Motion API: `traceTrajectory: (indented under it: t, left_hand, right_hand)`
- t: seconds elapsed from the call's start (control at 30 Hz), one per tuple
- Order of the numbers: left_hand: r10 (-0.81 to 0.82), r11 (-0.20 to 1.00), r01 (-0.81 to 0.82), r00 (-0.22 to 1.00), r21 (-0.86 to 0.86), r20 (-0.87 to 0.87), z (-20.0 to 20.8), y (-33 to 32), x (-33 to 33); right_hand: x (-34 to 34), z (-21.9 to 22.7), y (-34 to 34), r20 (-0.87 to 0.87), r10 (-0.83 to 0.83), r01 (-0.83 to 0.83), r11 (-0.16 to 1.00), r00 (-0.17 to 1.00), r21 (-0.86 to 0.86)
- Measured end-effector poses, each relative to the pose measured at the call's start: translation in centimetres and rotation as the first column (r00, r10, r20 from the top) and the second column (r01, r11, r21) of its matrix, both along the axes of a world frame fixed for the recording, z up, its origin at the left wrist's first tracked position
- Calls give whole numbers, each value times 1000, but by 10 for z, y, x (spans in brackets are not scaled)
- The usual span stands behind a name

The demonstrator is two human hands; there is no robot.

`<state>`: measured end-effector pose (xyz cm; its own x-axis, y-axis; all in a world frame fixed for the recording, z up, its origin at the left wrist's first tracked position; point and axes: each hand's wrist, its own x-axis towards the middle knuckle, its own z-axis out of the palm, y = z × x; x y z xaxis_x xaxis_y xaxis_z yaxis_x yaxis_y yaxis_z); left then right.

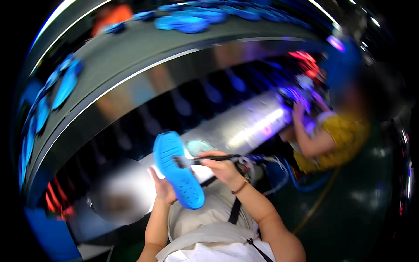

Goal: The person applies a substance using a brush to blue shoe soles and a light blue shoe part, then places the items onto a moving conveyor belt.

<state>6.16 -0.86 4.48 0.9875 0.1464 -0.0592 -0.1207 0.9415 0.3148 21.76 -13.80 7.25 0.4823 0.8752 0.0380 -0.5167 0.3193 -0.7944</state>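
A bright blue shoe sole, ridged at its far end and dotted with small holes at its near end, is tilted up in front of me. My left hand grips it from the left edge, fingers partly hidden behind it. Between the fingers of my right hand is a black-handled brush, its dark bristles against the sole's ridged face. Just beyond the brush lies a pale green round thing, perhaps a dish, partly covered by my right hand.
A shiny metal worktop runs across, with a green conveyor belt beyond carrying several blue soles. At right a co-worker in a yellow top works under violet light. A blue hose hangs near the floor.
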Motion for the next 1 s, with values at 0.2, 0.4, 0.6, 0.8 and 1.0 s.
traceTrajectory:
  t: [0.2,0.4,0.6,0.8,1.0]
  left_hand:
    - [105,994,-105,991,9,-88,6,-6,21]
    - [44,997,-53,988,-59,-148,3,-7,27]
    - [-4,997,-3,996,-75,-91,16,-16,30]
    - [121,993,-121,966,16,-230,5,-26,30]
    - [207,977,-211,935,20,-287,-1,-4,26]
  right_hand:
    - [-2,4,6,-27,3,-4,998,1000,-59]
    - [3,-1,7,23,-123,125,984,992,-124]
    - [11,8,20,151,-158,189,959,976,-213]
    - [9,21,47,561,-108,257,947,821,-194]
    - [-38,27,21,923,36,194,974,383,-119]
